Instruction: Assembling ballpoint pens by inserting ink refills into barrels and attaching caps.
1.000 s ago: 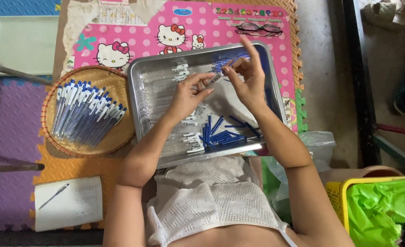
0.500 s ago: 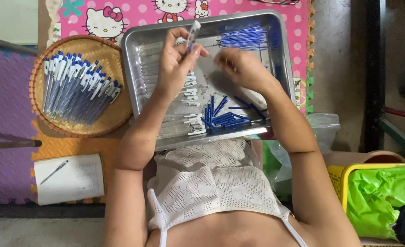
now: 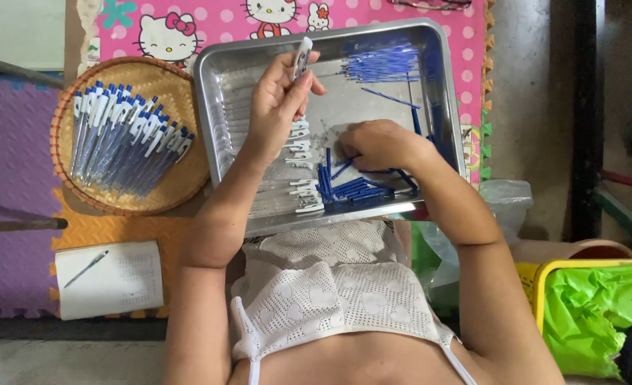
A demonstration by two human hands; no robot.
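I am looking down at the rectangular shiny metal tray (image 3: 212, 107), and I am taking it as my landmark. My left hand (image 3: 276, 100) is lifting a clear plastic pen barrel with a white clip (image 3: 301, 57) above the tray's upper middle, with the thumb and fingertips pinching it closed near its top end; I judge it is being held upright so the open end is facing up, ready for a part. My right hand (image 3: 376, 142) is lying low in the tray's centre, its fingers curling down onto the loose pile of short dark-blue plastic pen parts (image 3: 348, 187); whether they are already pinching one, I cannot tell. A bundle of thin blue ink refills (image 3: 387, 63) is lying in the tray's upper right corner, and a row of clear barrels with white clips (image 3: 303, 167) is sitting along its middle. Left of the tray, a round woven basket (image 3: 180, 185) is holding blue-and-white assembled pens (image 3: 120, 142), probably kept apart as finished pieces.
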